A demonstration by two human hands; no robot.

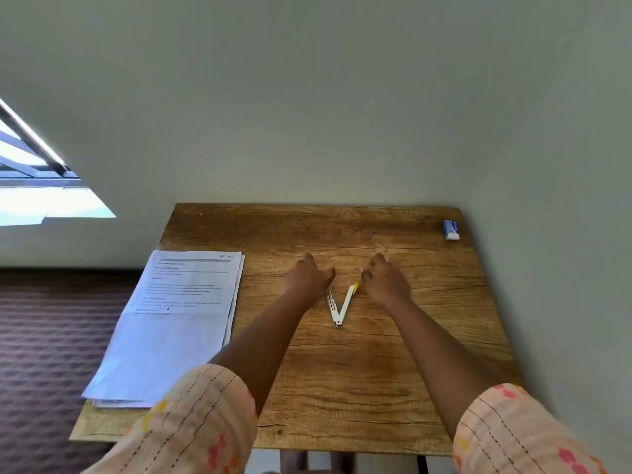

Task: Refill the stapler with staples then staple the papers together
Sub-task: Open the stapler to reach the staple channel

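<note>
1. Head view: a wooden table (342,388) is seen from above, set against a pale wall (307,97). A white stapler (339,306) lies swung open in a V at the middle of the table, with its hinge toward the viewer and its two arms spreading toward 11 and 1 o'clock.
2. The left hand (309,277) is placed on the stapler's left arm, at 11 o'clock from the hinge. The far end of that arm is covered by the hand, and the fingers are curled downward over it; whether the arm is truly grasped or only pressed cannot be told.
3. The right hand (386,278) is held at 1 o'clock from the hinge, just beside the yellow tip of the stapler's right arm. Its fingers are bent inward toward that tip, but whether the tip is pinched or merely approached cannot be told.
4. A stack of printed papers (178,319) is laid at 9 o'clock from the stapler, along the table's left edge, with its near corner overhanging slightly.
5. A small blue and white box (450,229) is seen at 2 o'clock from the stapler, well apart from both hands, near the table's far right corner.
6. Patterned peach sleeves (205,422) are visible on both forearms at the bottom of the frame. A window (37,186) is seen at 10 o'clock, and dark patterned flooring (44,336) at 8 o'clock.
</note>
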